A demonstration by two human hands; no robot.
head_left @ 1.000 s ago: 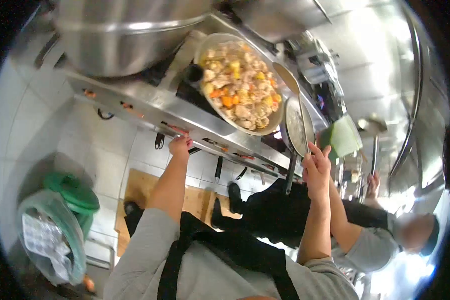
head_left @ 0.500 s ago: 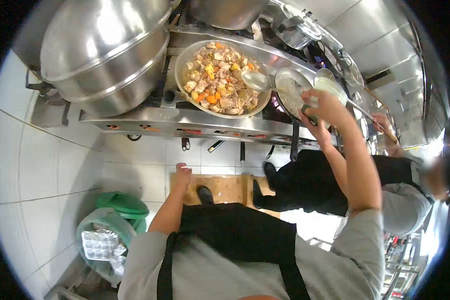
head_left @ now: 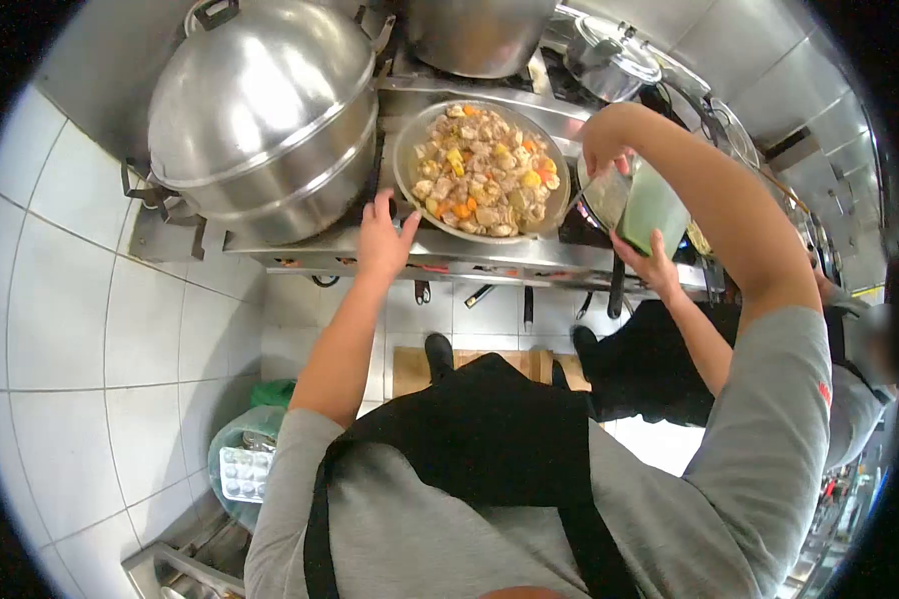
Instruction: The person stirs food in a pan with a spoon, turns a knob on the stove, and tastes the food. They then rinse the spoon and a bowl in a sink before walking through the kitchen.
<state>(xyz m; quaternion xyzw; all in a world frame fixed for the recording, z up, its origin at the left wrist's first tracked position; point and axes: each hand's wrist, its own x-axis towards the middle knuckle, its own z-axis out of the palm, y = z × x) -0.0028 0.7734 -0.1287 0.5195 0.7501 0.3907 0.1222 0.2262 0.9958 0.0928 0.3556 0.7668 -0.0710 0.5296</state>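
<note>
My left hand (head_left: 385,240) is open, fingers spread, beside the black handle (head_left: 406,208) of a wide pan (head_left: 402,165) of meat chunks and orange and yellow vegetable pieces (head_left: 484,170). To the right, my right hand (head_left: 609,140) is bent downward, its fingers closed on the thin handle of a metal ladle (head_left: 576,197), by the pan's right rim. The ladle's bowl is hard to make out. Close below that hand, a co-worker's hand (head_left: 651,266) holds a green container (head_left: 654,212). A smaller pan (head_left: 609,195) lies partly hidden behind both.
A large domed steamer (head_left: 260,110) stands at the left of the stove (head_left: 449,250). A tall pot (head_left: 479,35) and a lidded pot (head_left: 611,65) are at the back. The co-worker (head_left: 659,359) stands close on the right. A lined bin (head_left: 232,439) is at lower left.
My left hand has risen from low beside my body to the pan handle, fingers spreading. My right hand has moved up and back, drawing the ladle off the food. The green container now shows below it.
</note>
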